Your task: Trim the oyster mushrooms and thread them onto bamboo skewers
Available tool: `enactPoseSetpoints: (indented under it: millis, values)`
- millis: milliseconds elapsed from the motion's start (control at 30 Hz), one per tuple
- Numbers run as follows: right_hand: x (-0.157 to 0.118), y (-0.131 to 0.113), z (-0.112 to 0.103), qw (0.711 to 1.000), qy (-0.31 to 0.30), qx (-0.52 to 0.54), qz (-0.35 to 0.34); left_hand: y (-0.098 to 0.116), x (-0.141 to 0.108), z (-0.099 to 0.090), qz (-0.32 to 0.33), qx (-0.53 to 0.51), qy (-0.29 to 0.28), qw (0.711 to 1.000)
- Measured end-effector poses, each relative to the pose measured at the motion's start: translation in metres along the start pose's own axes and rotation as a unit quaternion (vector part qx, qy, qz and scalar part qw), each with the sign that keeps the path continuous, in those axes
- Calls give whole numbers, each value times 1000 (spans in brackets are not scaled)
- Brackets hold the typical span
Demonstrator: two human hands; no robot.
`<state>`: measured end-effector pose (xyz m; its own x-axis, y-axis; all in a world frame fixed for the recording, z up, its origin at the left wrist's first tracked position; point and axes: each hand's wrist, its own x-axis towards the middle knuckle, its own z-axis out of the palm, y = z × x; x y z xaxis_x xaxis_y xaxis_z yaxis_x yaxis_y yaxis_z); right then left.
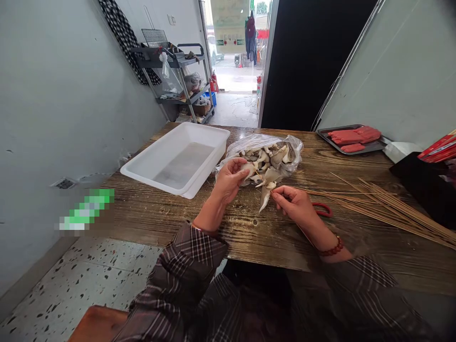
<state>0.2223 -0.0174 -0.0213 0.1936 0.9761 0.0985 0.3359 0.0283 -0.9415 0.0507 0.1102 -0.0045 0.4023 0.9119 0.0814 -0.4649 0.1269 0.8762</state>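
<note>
My left hand (231, 179) pinches a pale mushroom piece (248, 172) at the front left of an open clear plastic bag (242, 143). Grey-white mushrooms (281, 156) fill the bag. Closed near the bag's front right, my right hand (292, 203) grips a thin wooden skewer close to several mushroom pieces (267, 190) threaded on it. The skewer's tip shows near the piece in my left hand. Many loose bamboo skewers (399, 209) lie on the table right of my right hand, and a red scissor handle (323, 209) shows beside my right wrist.
A white plastic tub (210, 164) stands on the wooden table (149, 213) at the left. At the back right lies a dark tray (323, 134) with pink-red sticks. A black box (420, 180) with red packets is at the right edge. A shelf cart (192, 99) stands beyond the table.
</note>
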Motion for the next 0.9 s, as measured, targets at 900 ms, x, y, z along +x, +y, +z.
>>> enactPoseSetpoints:
  millis: [900]
  values:
    - [0,-1,0,1000,-1,1,-9,7,-3,2,-74,14,-29,997]
